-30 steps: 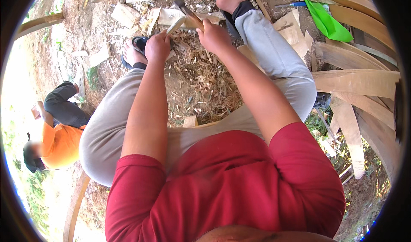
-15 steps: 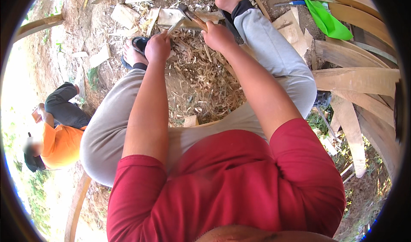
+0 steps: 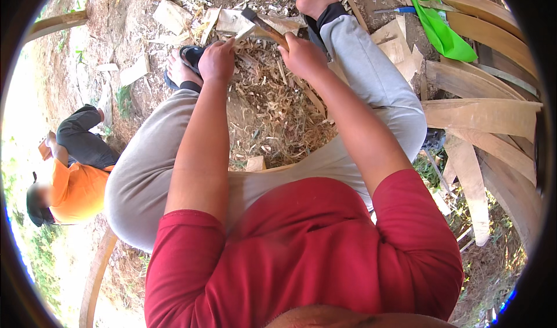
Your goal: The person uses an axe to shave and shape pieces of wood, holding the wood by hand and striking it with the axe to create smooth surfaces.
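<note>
My left hand [image 3: 216,61] is closed around the near end of a narrow pale strip of wood [image 3: 244,33], which points forward and right. My right hand [image 3: 304,57] grips the brown wooden handle of a short striking tool [image 3: 270,29]. Its dark metal head lies beyond the strip, just past its tip; whether it is a hammer or an adze I cannot tell. Both hands are held between my spread legs, low over the littered ground. Behind them lies a flat pale board [image 3: 230,22], partly covered by the tool.
Wood shavings [image 3: 272,113] cover the ground between my legs. Curved planks [image 3: 481,114] are stacked at the right, near a bright green cloth [image 3: 436,23] and a blue-handled tool [image 3: 401,9]. A person in orange [image 3: 81,191] sits at the left, holding a reddish-brown object.
My right hand has shifted slightly right and nearer to me with the tool. My left hand has moved a little to the right, and its wrist has turned slightly.
</note>
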Tool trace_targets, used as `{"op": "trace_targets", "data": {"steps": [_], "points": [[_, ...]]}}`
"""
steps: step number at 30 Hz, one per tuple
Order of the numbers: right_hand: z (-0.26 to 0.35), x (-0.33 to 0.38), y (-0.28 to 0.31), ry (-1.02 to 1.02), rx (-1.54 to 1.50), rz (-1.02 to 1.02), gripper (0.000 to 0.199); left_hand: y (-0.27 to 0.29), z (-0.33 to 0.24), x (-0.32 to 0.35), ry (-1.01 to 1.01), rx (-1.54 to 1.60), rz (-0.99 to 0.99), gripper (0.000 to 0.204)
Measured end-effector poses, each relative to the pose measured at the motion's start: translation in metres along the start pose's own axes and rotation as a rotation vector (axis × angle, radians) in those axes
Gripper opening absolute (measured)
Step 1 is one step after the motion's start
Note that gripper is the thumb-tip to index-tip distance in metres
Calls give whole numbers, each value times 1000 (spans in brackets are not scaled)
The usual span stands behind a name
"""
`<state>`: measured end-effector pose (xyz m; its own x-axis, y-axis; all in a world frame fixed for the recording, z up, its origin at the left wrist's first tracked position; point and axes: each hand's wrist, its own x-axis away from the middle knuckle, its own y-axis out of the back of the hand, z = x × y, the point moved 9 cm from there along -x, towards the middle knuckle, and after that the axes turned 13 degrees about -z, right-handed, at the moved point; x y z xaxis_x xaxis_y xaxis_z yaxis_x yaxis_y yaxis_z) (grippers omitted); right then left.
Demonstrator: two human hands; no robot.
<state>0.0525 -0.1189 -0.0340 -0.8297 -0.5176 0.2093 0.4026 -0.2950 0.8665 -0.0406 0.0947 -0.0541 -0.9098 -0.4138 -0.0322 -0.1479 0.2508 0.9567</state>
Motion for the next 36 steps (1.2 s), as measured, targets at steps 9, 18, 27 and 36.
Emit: {"op": "trace_targets", "data": {"steps": [9, 18, 27, 36], "points": [[25, -8, 8, 141, 12, -40, 32, -2, 4, -4, 50, -2, 48, 30], [36, -7, 1, 154, 141, 108, 25, -3, 4, -7, 38, -10, 96, 29], [-2, -18, -18, 134, 164, 43, 25, -5, 5, -10, 50, -15, 84, 29], [15, -9, -7, 145, 138, 120, 26, -7, 11, -7, 69, -16, 65, 30]]}}
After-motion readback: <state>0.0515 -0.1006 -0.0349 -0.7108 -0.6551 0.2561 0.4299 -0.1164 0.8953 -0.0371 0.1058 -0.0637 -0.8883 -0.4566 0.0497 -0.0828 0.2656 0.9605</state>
